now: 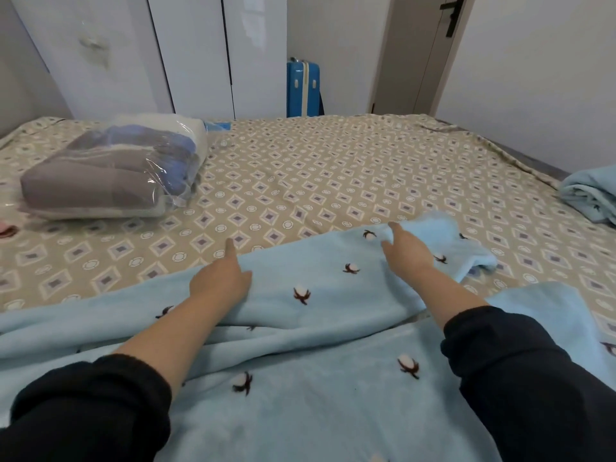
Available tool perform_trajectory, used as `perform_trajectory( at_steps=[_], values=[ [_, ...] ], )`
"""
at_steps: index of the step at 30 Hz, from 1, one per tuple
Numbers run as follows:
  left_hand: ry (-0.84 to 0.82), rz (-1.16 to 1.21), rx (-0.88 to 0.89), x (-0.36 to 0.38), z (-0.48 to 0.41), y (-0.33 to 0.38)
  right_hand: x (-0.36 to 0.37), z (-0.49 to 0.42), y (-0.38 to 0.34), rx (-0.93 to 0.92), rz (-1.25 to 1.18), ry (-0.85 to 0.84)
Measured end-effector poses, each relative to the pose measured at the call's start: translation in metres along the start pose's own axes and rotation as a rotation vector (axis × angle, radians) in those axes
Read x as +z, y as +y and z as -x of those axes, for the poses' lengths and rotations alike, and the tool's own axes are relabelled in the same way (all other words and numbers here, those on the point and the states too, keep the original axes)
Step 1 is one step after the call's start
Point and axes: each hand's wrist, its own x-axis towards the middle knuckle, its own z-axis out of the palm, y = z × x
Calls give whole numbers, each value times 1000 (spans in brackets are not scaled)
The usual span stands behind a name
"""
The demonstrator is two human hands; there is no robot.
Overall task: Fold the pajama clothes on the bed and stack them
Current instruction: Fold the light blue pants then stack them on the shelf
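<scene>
Left hand (221,278) and right hand (405,251) reach over a blue pajama (316,361) on the bed (333,168).
Both arms, in dark sleeves (86,411) with bare forearms, stretch away from the near edge over the pajama, which lies spread across the near part of the bed. The left hand rests on the pajama's far edge, index finger straight and pointing far; its other fingers are hidden, so I cannot tell whether they grip. The right hand reaches farther, its fingers (395,228) closed on a raised fold of the pajama. Far left, a clear bag (110,171) holds folded grey and blue fabric. At the right edge lies a folded blue cloth (593,191). Beyond the bed stands a blue suitcase (303,88).
</scene>
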Motion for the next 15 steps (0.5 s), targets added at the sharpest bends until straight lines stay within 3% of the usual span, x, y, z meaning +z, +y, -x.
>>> perform_trajectory(
  at_steps=[2, 3, 6, 10, 11, 13, 15],
  values=[
    [-66, 6, -68, 7, -17, -8, 12, -5, -5, 52, 85, -158],
    [-61, 17, -64, 9, -24, -10, 17, -8, -7, 75, 136, -160],
    [-18, 96, -65, 5, -40, -9, 22, -18, -16, 163, 170, -49],
    [255, 455, -45, -16, -61, 6, 12, -40, -26, 260, -169, 234],
    [230, 540, -37, -20, -64, 12, 11, -42, -30, 259, -228, 225],
    [15, 636, -19, -18, -60, 20, 19, -36, -39, 229, -207, 58],
    [-81, 488, 54, -6, -47, 19, 33, -22, -47, 184, -74, -5]
  ],
)
